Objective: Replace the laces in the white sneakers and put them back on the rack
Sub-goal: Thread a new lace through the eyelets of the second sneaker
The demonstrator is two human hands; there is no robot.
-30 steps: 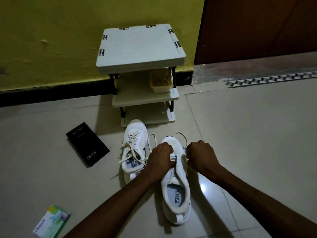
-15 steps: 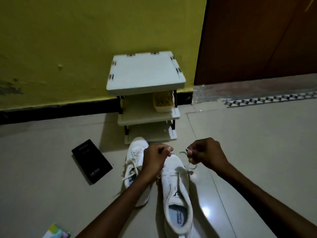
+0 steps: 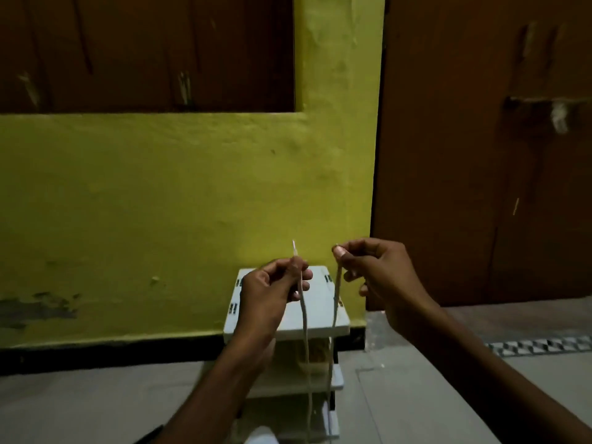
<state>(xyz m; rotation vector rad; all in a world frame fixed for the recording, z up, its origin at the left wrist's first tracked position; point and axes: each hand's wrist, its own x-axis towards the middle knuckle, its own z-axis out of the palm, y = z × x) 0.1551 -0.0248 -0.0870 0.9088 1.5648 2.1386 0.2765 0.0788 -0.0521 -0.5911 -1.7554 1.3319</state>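
Left hand (image 3: 272,290) was up in the air, and its thumb and fingers pinched one end of a thin pale shoe lace (image 3: 303,318). The hard little tip of that end poked up above the fingers. Right hand (image 3: 381,277) was up too, near the left one, and it pinched the other end between thumb and first finger. Both strands hung down side by side, a little apart, in front of a small white plastic rack (image 3: 288,334) that stood against a bumpy yellow wall (image 3: 160,203). A dark brown wooden door (image 3: 480,155) was to the right.

The strands ran down to the bottom edge of the view. Only a small round bit of a white sneaker (image 3: 261,439) showed there, low down in front of the rack. I could not tell where the other sneaker was. No shoe sat on the rack's top, so that part looked not yet done.

It looked like the person was pulling the two ends up to make them match. To do this well, both hands should pull gently and by the same amount, then bring the two tips close to check they are level. The lace should lie flat with no twist. The pull should be soft, or the sneaker may lift or tip over.
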